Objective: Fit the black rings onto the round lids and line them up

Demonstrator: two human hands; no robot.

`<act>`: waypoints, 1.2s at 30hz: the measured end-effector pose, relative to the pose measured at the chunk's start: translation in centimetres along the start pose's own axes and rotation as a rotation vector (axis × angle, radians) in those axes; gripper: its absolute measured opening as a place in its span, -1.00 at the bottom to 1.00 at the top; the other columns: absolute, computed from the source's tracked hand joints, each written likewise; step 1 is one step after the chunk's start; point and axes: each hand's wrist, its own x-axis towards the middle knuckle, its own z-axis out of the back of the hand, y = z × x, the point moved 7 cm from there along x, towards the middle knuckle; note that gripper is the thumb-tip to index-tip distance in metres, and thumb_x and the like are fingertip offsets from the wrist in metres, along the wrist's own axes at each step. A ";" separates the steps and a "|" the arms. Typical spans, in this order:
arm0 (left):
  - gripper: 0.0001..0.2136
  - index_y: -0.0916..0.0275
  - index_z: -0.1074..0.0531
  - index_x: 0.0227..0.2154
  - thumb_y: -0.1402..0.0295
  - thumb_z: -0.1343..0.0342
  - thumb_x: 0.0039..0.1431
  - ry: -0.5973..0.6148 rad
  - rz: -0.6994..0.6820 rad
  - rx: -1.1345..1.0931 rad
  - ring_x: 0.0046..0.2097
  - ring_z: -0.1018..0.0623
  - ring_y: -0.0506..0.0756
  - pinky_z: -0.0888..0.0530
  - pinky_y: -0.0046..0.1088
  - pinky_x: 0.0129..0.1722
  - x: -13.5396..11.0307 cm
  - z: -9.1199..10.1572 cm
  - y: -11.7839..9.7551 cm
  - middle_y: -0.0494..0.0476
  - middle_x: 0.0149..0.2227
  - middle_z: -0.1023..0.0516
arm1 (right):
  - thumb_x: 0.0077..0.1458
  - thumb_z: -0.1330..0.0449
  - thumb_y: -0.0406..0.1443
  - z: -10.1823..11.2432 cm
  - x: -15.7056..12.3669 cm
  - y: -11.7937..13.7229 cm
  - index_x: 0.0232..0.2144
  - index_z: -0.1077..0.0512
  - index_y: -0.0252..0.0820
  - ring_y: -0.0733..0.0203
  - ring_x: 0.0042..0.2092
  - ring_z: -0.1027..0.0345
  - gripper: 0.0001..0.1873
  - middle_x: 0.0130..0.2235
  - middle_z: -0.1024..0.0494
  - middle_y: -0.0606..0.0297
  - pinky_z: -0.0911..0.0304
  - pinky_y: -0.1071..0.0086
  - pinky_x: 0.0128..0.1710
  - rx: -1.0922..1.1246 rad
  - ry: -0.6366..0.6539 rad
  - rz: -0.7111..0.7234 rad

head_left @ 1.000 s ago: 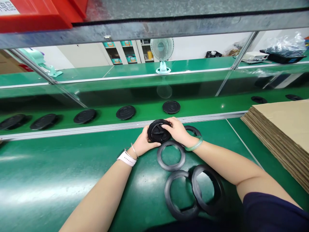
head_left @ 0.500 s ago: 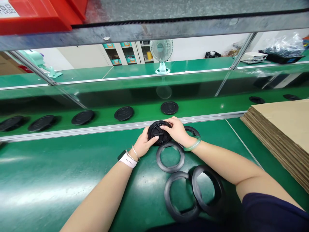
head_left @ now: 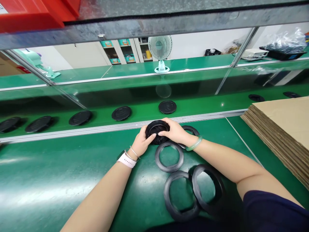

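Observation:
A round black plastic part [head_left: 161, 139], ribbed inside with a raised rim, is gripped between both hands above the green work table [head_left: 79, 167]. My left hand [head_left: 142, 140] closes on its left side, thumb on the inner face. On the right side, my right hand [head_left: 175, 131] holds the rim, with its thumb reaching to the middle. The fingers behind the part are hidden. Just below lies a black ring [head_left: 169, 157]. Another ring [head_left: 191, 129] is partly covered by my right hand. Nearer my body are a third ring [head_left: 169, 201] and a leaning ring [head_left: 198, 190].
Black round discs [head_left: 121, 113] lie spaced along the green belt [head_left: 145, 109] behind a metal rail [head_left: 96, 129]. Flat cardboard sheets [head_left: 277, 129] are stacked at the right. A metal shelf [head_left: 156, 24] with a red bin [head_left: 31, 16] crosses overhead. A fan [head_left: 160, 48] stands beyond.
The part in my hands has tilted a little, and both thumbs have come closer together at its middle. The view has shifted slightly.

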 end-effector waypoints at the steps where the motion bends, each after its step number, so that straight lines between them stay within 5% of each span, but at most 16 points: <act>1: -0.54 0.21 -0.28 0.07 0.06 -0.14 0.22 -0.001 -0.003 0.003 0.10 -0.48 0.28 -0.38 -0.11 0.15 0.0 0.0 0.0 0.21 0.03 -0.50 | -0.03 -0.39 -0.44 0.0 0.0 0.1 -0.05 -0.39 -0.16 0.12 -0.03 -0.43 -0.53 -0.07 -0.56 0.27 -0.27 0.19 0.05 -0.018 -0.010 0.005; 18: -0.54 0.23 -0.29 0.05 0.04 -0.11 0.22 -0.022 -0.033 0.106 0.05 -0.52 0.25 -0.43 -0.11 0.09 -0.1 0.1 -0.3 0.22 0.01 -0.51 | -0.04 -0.40 -0.36 -0.3 -0.5 1.2 0.00 -0.32 -0.14 0.09 0.01 -0.41 -0.45 -0.02 -0.51 0.24 -0.29 0.20 0.03 -0.035 0.031 0.034; 36: -0.57 0.22 -0.32 0.01 0.07 -0.14 0.20 -0.043 -0.041 0.090 0.04 -0.52 0.26 -0.44 -0.10 0.08 -0.2 0.0 -1.0 0.21 -0.02 -0.52 | -0.14 -0.44 -0.40 -0.1 -0.4 0.7 -0.21 -0.40 -0.15 0.15 -0.15 -0.44 -0.58 -0.20 -0.55 0.38 -0.30 0.27 -0.09 0.002 -0.058 -0.037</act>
